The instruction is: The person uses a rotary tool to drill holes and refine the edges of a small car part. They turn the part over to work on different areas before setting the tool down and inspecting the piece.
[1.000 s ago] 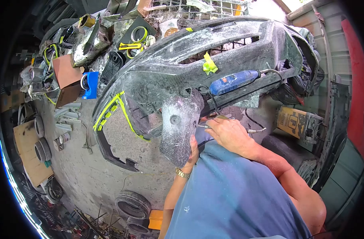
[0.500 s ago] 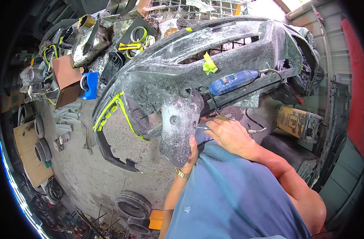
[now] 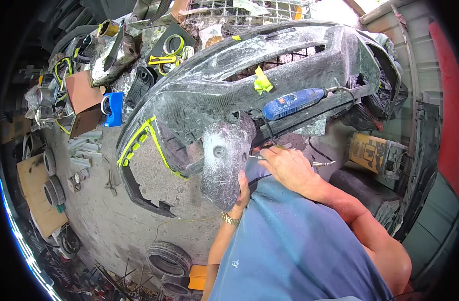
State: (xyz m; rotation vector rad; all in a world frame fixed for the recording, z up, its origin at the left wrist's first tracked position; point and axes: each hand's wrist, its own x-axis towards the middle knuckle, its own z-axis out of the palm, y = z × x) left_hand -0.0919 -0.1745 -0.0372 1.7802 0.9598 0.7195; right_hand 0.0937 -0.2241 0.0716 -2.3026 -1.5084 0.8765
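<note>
A dark, dust-covered part [image 3: 222,168] with a round hole is held upright by my left hand [image 3: 243,192], whose fingers grip its lower right edge. My right hand [image 3: 288,167] is closed around a thin handpiece [image 3: 319,164]; its metal tip points left at the part's right edge. Whether the tip touches the part is too small to tell. From the handpiece's rear a flexible shaft sticks out to the right. Just above lies a blue rotary tool [image 3: 294,103] on a large black bumper [image 3: 204,108], which has yellow-green tape on it.
Tape rolls [image 3: 174,44], a blue tape dispenser [image 3: 114,109] and a cardboard box [image 3: 84,98] are at the upper left. Tires [image 3: 168,258] lie on the floor below. A yellow carton [image 3: 368,153] stands to the right, near a metal wall.
Both hands keep nearly the same place and grip. The part and the handpiece have hardly moved.
</note>
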